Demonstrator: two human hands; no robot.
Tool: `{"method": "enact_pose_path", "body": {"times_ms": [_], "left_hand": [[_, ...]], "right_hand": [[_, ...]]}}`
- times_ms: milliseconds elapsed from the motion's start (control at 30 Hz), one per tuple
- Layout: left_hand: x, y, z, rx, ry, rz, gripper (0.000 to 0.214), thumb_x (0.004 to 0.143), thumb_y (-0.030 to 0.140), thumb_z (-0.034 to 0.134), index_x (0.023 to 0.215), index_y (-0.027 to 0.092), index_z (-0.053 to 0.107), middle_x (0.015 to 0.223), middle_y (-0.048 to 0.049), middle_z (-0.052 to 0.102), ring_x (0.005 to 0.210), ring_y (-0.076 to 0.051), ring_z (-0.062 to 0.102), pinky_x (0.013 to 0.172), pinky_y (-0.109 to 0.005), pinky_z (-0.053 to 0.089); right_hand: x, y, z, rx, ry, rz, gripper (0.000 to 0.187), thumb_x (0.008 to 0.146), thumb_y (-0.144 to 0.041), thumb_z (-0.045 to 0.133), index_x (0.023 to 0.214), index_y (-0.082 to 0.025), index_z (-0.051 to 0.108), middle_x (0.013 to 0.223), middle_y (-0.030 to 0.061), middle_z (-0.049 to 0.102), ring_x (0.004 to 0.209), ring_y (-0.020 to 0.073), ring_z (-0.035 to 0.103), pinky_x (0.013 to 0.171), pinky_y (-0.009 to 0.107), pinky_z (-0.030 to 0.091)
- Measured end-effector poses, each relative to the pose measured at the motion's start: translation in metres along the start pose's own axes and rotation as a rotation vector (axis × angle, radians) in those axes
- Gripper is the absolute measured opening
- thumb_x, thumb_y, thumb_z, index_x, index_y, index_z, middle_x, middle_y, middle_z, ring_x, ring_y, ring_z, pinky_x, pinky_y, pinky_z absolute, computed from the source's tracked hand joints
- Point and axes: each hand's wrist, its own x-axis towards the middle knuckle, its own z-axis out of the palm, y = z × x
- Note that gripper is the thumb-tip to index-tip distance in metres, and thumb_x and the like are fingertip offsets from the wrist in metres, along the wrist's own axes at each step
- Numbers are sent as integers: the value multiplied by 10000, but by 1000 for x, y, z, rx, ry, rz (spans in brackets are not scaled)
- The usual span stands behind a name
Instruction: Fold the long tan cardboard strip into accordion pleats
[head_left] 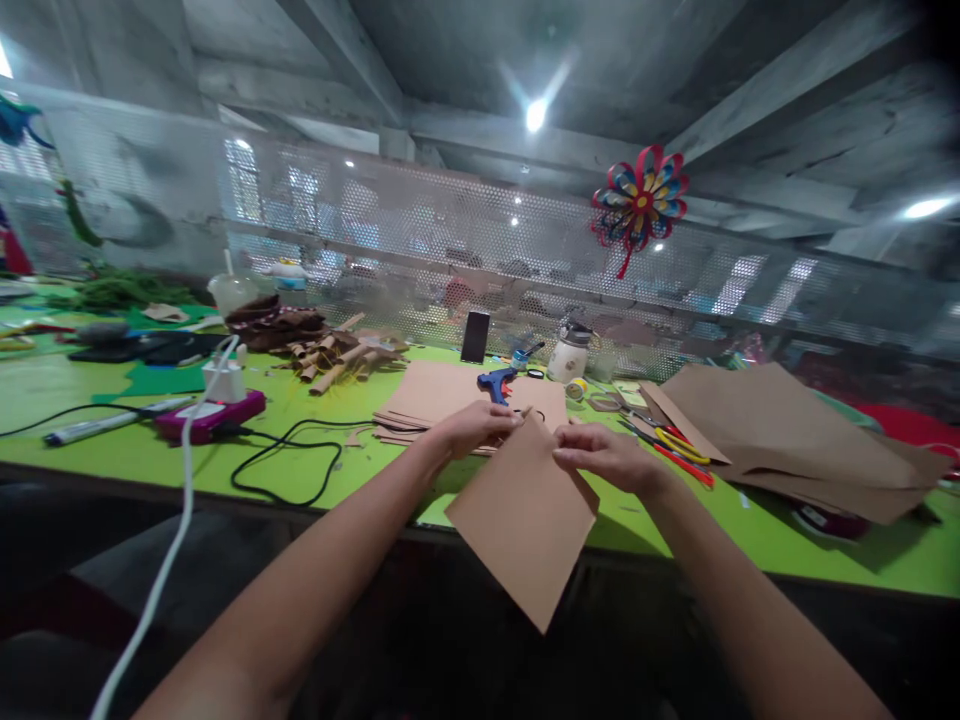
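A sheet of brown kraft paper [529, 520] hangs cornerwise between my hands, its lowest corner below the table's front edge. My left hand [484, 428] pinches the paper near its top corner. On the other side, my right hand [604, 452] grips its upper right edge with thumb and fingers. The top corner looks slightly curled. Just beyond my hands, a blue glue gun [496, 384] rests on a stack of brown paper sheets [427, 390].
Rolled paper tubes [337, 360] and a purple power strip [214, 415] with cords lie left. Scissors with yellow handles [682, 445], a red cutter [686, 467] and large brown sheets [780, 430] lie right. A phone [475, 337] and jar [570, 352] stand behind on the green table [360, 475].
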Motion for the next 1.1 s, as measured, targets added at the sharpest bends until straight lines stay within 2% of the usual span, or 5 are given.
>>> {"method": "enact_pose_path", "body": {"times_ms": [100,233,433,833,1100], "left_hand": [[4,0,-6,-55,-7,40,415,743,479,616,909,100,647,819,-58,627,686,-111,539,618,-227,401],[4,1,-1,263,-155,56,447,719,506,617,881,96,691,787,-47,644,699,-131,526,621,-221,369],[11,-14,3,572,-187,76,302,690,367,623,838,108,674,718,-5,613,657,-123,496,605,-214,357],[3,-4,12,824,-169,-8,120,690,255,526,737,150,557,642,25,522,603,-111,455,529,-203,319],[4,-9,6,803,-231,40,276,712,246,507,932,144,638,720,14,579,635,-108,482,566,-195,351]], "right_hand": [[7,16,-11,-161,-174,100,340,813,-462,552,772,-125,559,682,-15,474,619,95,418,587,214,353],[27,36,-19,-321,-311,117,349,818,-456,530,699,-128,539,612,-39,407,561,82,338,536,213,286],[50,40,-21,-553,-401,51,292,825,-394,529,824,-121,632,699,-5,549,629,101,441,596,212,334],[7,56,18,-656,239,-35,164,804,-289,586,853,-160,675,833,51,631,779,164,543,701,265,409],[8,63,27,-686,334,-111,102,813,-241,593,836,-155,643,811,46,598,770,150,524,690,264,407]]}}
